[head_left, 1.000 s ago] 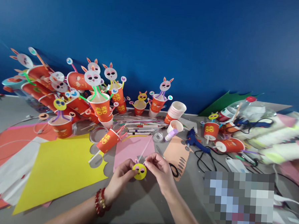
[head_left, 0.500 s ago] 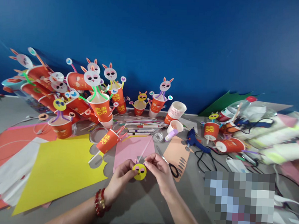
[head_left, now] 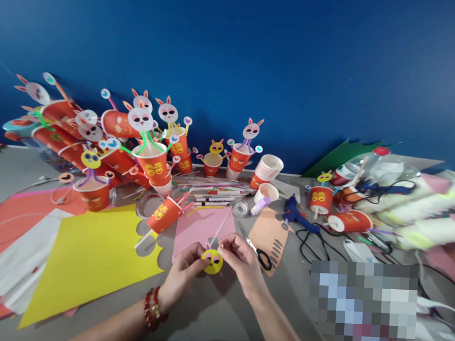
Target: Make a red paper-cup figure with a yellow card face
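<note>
left hand [head_left: 186,268] pinching round yellow paper face [head_left: 214,267], between both hands | right hand [head_left: 241,258] fingers at its edge, can't tell what's in them | eyes done, one pink ear [head_left: 208,246] showing, other probably unfinished tbh

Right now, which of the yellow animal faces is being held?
The yellow face low in the middle, pinched by the left hand. The other clearly visible yellow faces sit above red cups.

A clear bottle [head_left: 370,159] (red-capped) rests near the blue wall [head_left: 233,54].
</note>
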Demonstrator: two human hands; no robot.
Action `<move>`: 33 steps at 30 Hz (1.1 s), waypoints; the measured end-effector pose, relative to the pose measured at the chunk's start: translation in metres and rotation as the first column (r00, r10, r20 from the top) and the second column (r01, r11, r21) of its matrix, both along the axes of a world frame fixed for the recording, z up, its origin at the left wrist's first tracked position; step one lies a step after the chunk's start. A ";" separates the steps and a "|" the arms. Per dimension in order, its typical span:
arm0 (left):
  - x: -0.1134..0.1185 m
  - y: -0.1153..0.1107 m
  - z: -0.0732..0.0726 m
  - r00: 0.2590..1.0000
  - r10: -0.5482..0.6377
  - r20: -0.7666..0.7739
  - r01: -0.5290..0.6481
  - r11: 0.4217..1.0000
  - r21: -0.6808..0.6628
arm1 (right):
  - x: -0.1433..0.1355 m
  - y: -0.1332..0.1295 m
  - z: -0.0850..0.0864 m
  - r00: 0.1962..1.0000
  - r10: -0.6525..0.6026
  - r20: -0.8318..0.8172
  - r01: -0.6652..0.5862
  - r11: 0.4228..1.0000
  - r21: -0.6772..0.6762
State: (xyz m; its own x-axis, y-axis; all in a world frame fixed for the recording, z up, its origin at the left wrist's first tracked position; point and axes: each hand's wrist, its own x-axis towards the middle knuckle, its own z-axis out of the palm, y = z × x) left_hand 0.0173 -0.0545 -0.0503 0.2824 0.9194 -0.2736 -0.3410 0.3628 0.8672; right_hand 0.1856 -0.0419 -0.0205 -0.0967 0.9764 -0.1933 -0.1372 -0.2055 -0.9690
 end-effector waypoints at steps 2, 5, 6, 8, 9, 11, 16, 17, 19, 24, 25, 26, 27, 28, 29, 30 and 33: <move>0.000 0.000 0.000 1.000 0.001 0.002 -0.001 1.000 -0.001 | 0.000 0.000 0.000 1.000 -0.004 -0.007 0.004 1.000 0.002; 0.000 0.000 0.000 1.000 -0.003 -0.002 0.003 1.000 -0.004 | -0.001 0.000 0.001 1.000 -0.006 -0.016 0.006 1.000 0.000; 0.000 0.001 0.000 1.000 -0.003 -0.004 0.003 1.000 -0.004 | -0.001 -0.001 0.002 1.000 -0.007 -0.021 0.007 1.000 -0.003; 0.000 0.001 -0.001 1.000 -0.007 -0.006 0.007 1.000 -0.001 | -0.001 -0.002 0.002 0.999 -0.008 -0.033 0.007 1.000 -0.014; 0.000 0.001 -0.001 1.000 -0.009 -0.008 0.009 1.000 0.003 | -0.001 -0.002 0.002 0.999 -0.007 -0.041 0.007 1.000 -0.018; 0.000 0.000 -0.001 1.000 -0.008 -0.015 0.008 1.000 0.010 | -0.001 -0.003 0.002 0.998 -0.005 -0.058 0.003 1.000 -0.023; 0.000 0.000 -0.001 1.000 -0.006 -0.021 0.006 1.000 0.012 | -0.002 -0.003 -0.002 0.997 -0.008 -0.078 0.008 1.000 -0.009; 0.000 0.000 0.000 1.000 -0.009 -0.023 0.009 1.000 0.010 | -0.002 -0.003 -0.003 0.997 -0.014 -0.076 0.014 1.000 -0.006; 0.000 0.000 0.000 1.000 -0.009 -0.027 0.009 1.000 0.009 | -0.003 -0.004 -0.005 0.997 -0.032 -0.073 0.032 0.999 -0.002; 0.000 0.001 0.002 1.000 -0.008 -0.029 0.008 1.000 0.007 | -0.005 -0.005 -0.008 0.995 -0.071 -0.068 0.071 0.997 0.003; 0.000 0.001 0.002 0.999 -0.010 -0.030 0.010 1.000 0.007 | -0.005 -0.006 -0.008 0.995 -0.075 -0.066 0.076 0.997 0.004; 0.000 0.001 0.002 0.999 -0.011 -0.032 0.012 1.000 0.007 | -0.005 -0.006 -0.008 0.995 -0.080 -0.064 0.080 0.997 0.006; 0.000 0.001 0.002 0.999 -0.012 -0.035 0.013 1.000 0.007 | -0.005 -0.006 -0.009 0.995 -0.083 -0.064 0.083 0.996 0.009; 0.000 0.001 0.002 0.999 -0.013 -0.036 0.014 1.000 0.008 | -0.006 -0.007 -0.009 0.994 -0.085 -0.065 0.086 0.996 0.012; 0.000 0.001 0.002 0.999 -0.013 -0.037 0.013 1.000 0.010 | -0.006 -0.007 -0.009 0.994 -0.087 -0.066 0.088 0.996 0.015; 0.001 0.001 0.002 0.999 -0.012 -0.038 0.013 1.000 0.013 | -0.006 -0.007 -0.010 0.994 -0.089 -0.065 0.090 0.996 0.017; 0.001 0.001 0.002 1.000 -0.005 -0.026 0.006 1.000 0.021 | -0.006 -0.007 -0.010 0.994 -0.092 -0.060 0.093 0.995 0.020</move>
State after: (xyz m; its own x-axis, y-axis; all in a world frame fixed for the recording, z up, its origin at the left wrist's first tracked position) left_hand 0.0183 -0.0537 -0.0487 0.2804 0.9235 -0.2618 -0.3161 0.3463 0.8833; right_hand 0.1795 -0.0490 -0.0308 -0.0163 0.9857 -0.1677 -0.2113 -0.1673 -0.9630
